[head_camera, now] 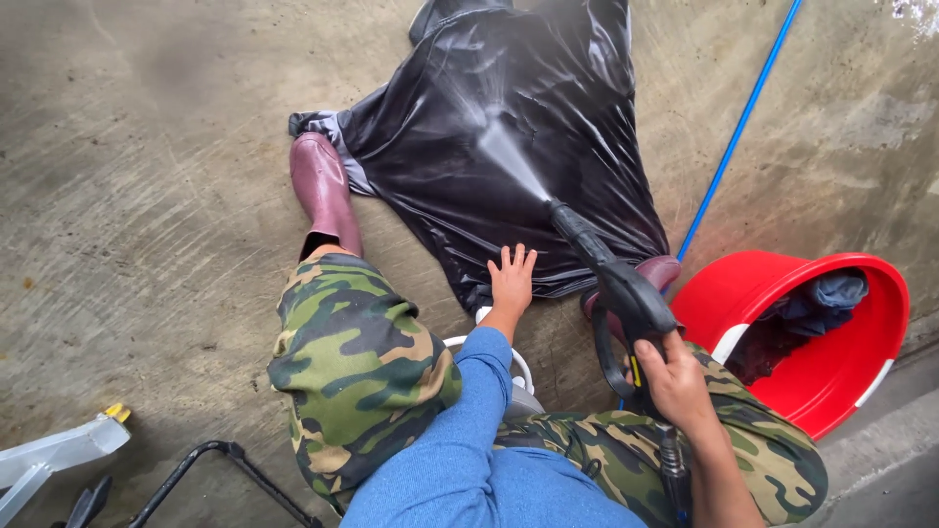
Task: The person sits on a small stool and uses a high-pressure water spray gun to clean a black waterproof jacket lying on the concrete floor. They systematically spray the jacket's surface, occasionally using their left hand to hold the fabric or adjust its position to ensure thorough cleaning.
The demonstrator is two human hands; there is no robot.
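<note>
A wet black garment (518,147) lies spread flat on the concrete floor in front of me. My left hand (512,279) presses flat on its near edge, fingers apart. My right hand (673,381) grips the handle of a black pressure-washer gun (616,288). The nozzle points up and left at the garment, and a fan of water spray (504,147) hits the middle of the cloth. My knees in camouflage trousers frame the scene, with maroon rubber boots (323,191) at either side of the garment.
A red plastic basin (831,376) with dark clothes inside stands at the right. A blue hose (738,122) runs diagonally across the wet floor. A white stool edge (518,367) shows under me. Metal frame parts (59,455) lie at the lower left.
</note>
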